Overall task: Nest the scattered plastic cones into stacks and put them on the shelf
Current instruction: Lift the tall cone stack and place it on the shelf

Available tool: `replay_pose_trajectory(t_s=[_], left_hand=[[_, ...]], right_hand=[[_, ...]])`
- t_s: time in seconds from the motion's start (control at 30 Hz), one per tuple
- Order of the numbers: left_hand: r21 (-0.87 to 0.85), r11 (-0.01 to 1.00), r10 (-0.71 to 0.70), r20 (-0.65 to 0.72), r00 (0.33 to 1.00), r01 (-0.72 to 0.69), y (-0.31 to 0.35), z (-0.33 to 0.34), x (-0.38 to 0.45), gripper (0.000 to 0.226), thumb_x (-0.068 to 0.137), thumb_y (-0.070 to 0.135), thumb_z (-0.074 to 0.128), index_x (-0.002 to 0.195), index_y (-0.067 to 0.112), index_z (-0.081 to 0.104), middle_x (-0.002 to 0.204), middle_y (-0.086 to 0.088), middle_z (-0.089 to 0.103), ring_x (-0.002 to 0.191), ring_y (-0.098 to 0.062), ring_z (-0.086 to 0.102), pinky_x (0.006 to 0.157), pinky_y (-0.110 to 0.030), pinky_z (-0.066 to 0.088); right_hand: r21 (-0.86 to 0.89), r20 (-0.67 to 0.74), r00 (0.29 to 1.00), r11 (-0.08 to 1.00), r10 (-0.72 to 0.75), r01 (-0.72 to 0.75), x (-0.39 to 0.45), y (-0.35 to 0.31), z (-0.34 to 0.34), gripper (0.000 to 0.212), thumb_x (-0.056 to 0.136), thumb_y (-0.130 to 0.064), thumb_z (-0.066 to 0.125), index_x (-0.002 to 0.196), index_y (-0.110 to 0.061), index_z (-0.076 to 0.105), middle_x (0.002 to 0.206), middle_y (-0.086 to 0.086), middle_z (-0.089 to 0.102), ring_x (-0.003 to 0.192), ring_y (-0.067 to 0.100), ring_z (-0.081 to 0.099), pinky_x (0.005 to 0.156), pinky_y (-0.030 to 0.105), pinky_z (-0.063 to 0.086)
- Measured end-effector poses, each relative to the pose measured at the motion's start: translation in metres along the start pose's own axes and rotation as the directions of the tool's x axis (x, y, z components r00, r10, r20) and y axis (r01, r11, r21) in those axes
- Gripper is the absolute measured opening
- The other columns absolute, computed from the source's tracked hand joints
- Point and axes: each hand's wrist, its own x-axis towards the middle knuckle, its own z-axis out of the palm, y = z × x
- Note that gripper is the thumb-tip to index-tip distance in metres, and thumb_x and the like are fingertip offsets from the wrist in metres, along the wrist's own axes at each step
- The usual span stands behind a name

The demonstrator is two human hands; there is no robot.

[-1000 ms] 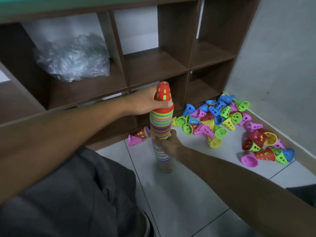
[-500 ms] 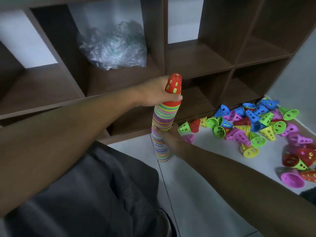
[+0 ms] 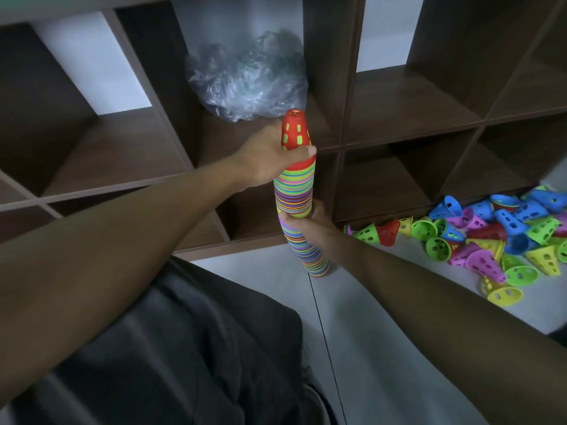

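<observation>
gripping tall cone stack (image 3: 295, 191), left hand (image 3: 267, 157) above right hand (image 3: 310, 223)

- Left hand (image 3: 270, 157): its fingers wrap behind the cone stack (image 3: 296, 197), hidden.
- Right hand (image 3: 313, 225): fingertips hidden behind the stack.
- Loose cones (image 3: 491, 234) beyond the right fingers run off the right edge, perhaps continuing.

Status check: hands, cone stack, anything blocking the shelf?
Left hand grips stack top; right hand grips mid-stack. Cone stack upright, base on floor. Plastic bag fills one cubby; loose cones still scattered.
</observation>
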Motion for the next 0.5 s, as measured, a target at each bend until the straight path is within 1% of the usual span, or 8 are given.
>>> replay_pose_trajectory(t_s=[0.07,0.17,0.2,0.3,0.37,0.4,0.43,0.5], left_hand=[[0.011,0.999,-0.045,-0.052,0.998,0.046,-0.004,-0.003,0.004,0.039,0.086,0.041,0.076,0.11,0.016,0.06,0.11,-0.003,0.072,0.102,-0.017,0.07,0.096,-0.044,0.056],[-0.015,0.997,-0.076,-0.076,0.994,0.075,-0.008,-0.006,0.007,0.047,0.084,0.045,0.077,0.116,0.014,0.061,0.111,-0.003,0.072,0.101,-0.017,0.07,0.096,-0.044,0.056],[-0.029,0.996,-0.092,-0.079,0.993,0.09,-0.009,-0.006,0.008,0.046,0.084,0.044,0.077,0.116,0.015,0.061,0.111,-0.002,0.072,0.101,-0.017,0.07,0.095,-0.043,0.057],[-0.117,0.982,-0.149,-0.027,0.988,0.145,-0.013,0.0,0.005,0.034,0.086,0.038,0.077,0.11,0.022,0.06,0.111,-0.003,0.073,0.101,-0.018,0.071,0.096,-0.045,0.057],[-0.18,0.974,-0.137,0.03,0.99,0.14,-0.011,0.009,0.003,0.025,0.087,0.031,0.077,0.104,0.026,0.059,0.112,-0.004,0.073,0.103,-0.019,0.071,0.097,-0.046,0.056],[-0.178,0.976,-0.122,0.044,0.992,0.128,-0.009,0.014,0.003,0.027,0.087,0.031,0.077,0.106,0.025,0.059,0.113,-0.004,0.073,0.104,-0.019,0.071,0.097,-0.045,0.056],[-0.163,0.98,-0.108,0.05,0.993,0.115,-0.006,0.019,0.004,0.033,0.087,0.032,0.077,0.112,0.023,0.058,0.114,-0.003,0.072,0.105,-0.018,0.07,0.098,-0.043,0.056],[-0.144,0.984,-0.096,0.053,0.994,0.102,0.003,0.027,0.008,0.045,0.086,0.034,0.077,0.122,0.018,0.056,0.117,-0.001,0.07,0.107,-0.016,0.068,0.099,-0.041,0.055]], right_hand=[[-0.016,0.032,0.999,1.0,-0.008,0.008,0.005,0.0,0.001,0.067,0.081,-0.021,0.082,0.136,-0.01,0.046,0.123,0.005,0.065,0.109,0.022,0.065,0.102,0.041,0.05],[-0.075,0.084,0.996,0.997,0.009,-0.003,0.01,0.004,-0.006,0.077,0.077,-0.031,0.085,0.139,-0.016,0.041,0.124,0.0,0.063,0.109,0.018,0.065,0.101,0.039,0.051],[-0.109,0.093,0.996,0.994,0.017,-0.007,0.01,0.008,-0.011,0.081,0.075,-0.032,0.087,0.139,-0.018,0.039,0.125,-0.001,0.062,0.109,0.017,0.064,0.1,0.037,0.051],[-0.244,0.068,0.997,0.97,0.033,-0.016,0.012,0.026,-0.027,0.093,0.065,-0.025,0.093,0.142,-0.021,0.041,0.126,-0.002,0.062,0.112,0.019,0.062,0.101,0.037,0.048],[-0.271,0.052,0.998,0.962,0.018,-0.003,0.014,0.043,-0.035,0.096,0.063,-0.018,0.094,0.144,-0.019,0.043,0.129,0.001,0.063,0.119,0.022,0.061,0.105,0.041,0.048],[-0.265,0.047,0.999,0.964,0.007,0.006,0.014,0.05,-0.038,0.094,0.064,-0.014,0.093,0.144,-0.017,0.044,0.13,0.002,0.063,0.119,0.022,0.061,0.105,0.041,0.048],[-0.265,0.032,0.999,0.964,-0.004,0.013,0.01,0.049,-0.04,0.09,0.067,-0.011,0.091,0.144,-0.015,0.044,0.129,0.002,0.063,0.118,0.021,0.061,0.104,0.038,0.047],[-0.257,-0.005,1.0,0.966,-0.019,0.017,0.002,0.045,-0.043,0.084,0.071,-0.009,0.088,0.143,-0.014,0.044,0.125,-0.001,0.061,0.113,0.015,0.058,0.096,0.025,0.045]])
